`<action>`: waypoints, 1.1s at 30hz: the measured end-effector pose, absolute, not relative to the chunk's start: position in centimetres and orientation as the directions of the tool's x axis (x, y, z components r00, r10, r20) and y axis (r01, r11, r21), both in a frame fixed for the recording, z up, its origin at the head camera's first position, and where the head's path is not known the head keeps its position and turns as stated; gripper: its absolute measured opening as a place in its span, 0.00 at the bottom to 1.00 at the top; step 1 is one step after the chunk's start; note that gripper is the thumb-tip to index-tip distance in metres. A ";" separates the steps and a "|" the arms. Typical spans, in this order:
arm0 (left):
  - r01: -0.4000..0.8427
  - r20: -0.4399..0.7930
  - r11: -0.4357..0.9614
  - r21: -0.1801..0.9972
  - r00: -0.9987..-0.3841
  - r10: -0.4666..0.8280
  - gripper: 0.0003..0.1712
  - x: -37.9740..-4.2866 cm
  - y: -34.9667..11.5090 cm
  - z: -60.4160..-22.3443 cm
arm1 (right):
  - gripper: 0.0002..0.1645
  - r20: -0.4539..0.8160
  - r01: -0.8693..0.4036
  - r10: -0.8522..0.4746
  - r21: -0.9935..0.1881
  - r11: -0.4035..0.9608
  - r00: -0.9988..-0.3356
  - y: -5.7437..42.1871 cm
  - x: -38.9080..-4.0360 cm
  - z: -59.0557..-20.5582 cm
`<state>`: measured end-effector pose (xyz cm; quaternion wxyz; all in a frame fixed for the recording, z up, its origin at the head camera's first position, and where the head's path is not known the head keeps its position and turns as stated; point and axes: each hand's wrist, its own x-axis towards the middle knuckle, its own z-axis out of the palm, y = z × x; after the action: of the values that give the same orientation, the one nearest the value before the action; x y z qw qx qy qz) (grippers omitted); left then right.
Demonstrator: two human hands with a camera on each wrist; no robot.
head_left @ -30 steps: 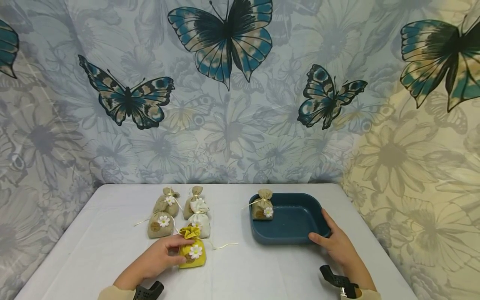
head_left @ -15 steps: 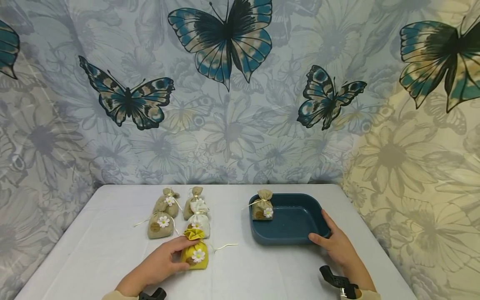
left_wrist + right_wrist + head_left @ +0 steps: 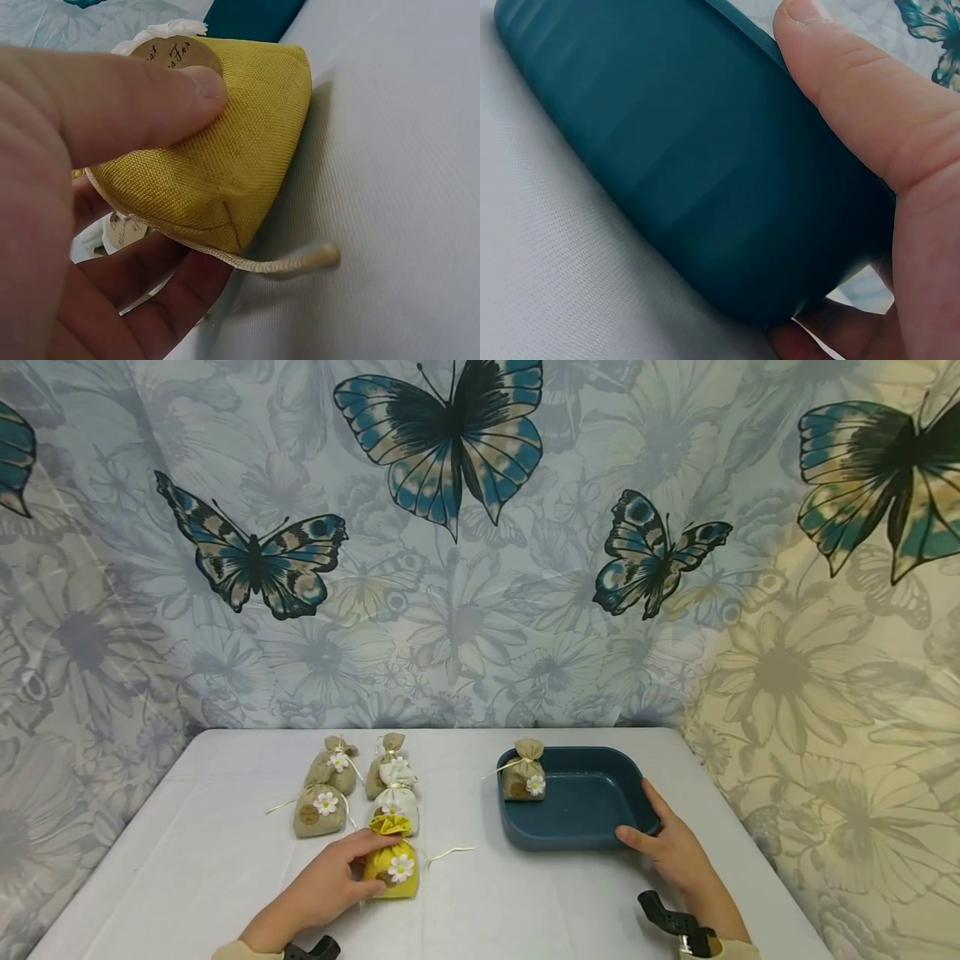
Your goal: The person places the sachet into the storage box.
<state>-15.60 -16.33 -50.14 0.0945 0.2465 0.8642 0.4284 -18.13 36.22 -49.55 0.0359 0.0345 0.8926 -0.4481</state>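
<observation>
My left hand (image 3: 330,881) grips a small yellow drawstring pouch (image 3: 402,878) with a white flower and a round tag on its front. In the left wrist view the thumb presses over the tag of the yellow pouch (image 3: 255,112), while the other fingers curl behind it. My right hand (image 3: 675,847) holds the near right corner of a blue rectangular tray (image 3: 577,842), its thumb at the rim and fingers round the side. A beige pouch (image 3: 525,772) stands inside the tray at its left end. In the right wrist view the tray's outer wall (image 3: 667,150) fills the middle.
Behind the yellow pouch stand a white pouch (image 3: 405,802) and a beige pouch (image 3: 375,785). Two more brownish pouches, the nearer one (image 3: 307,818) in front, stand to their left. A white cloth covers the table (image 3: 480,910); a butterfly-print curtain (image 3: 465,652) hangs behind it.
The left hand has shifted slightly to the right with the yellow pouch, which turned a little and overlaps the white pouch. The right hand and tray have stayed in place.
</observation>
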 end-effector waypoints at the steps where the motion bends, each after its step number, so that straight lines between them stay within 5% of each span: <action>1: 0.329 0.042 0.503 0.799 -0.865 0.500 0.34 -15.6 -16.3 -50.1 | 0.66 -0.092 0.091 0.029 -0.799 0.595 -0.995 36.2 -18.1 -49.5; 9: 0.208 -0.010 0.433 0.877 -0.894 0.449 0.34 -15.6 -15.5 -49.5 | 0.66 -0.086 0.086 0.027 -0.805 0.587 -0.996 36.0 -18.1 -49.6; 33: 0.282 0.164 0.235 0.930 -0.892 0.421 0.35 -18.2 -10.5 -46.2 | 0.67 -0.119 0.122 0.044 -0.805 0.580 -0.992 36.0 -18.0 -49.3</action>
<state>-18.16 -10.49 -46.16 0.0603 0.2241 0.7835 0.5764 -18.05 36.01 -49.30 0.0433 0.0467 0.8878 -0.4559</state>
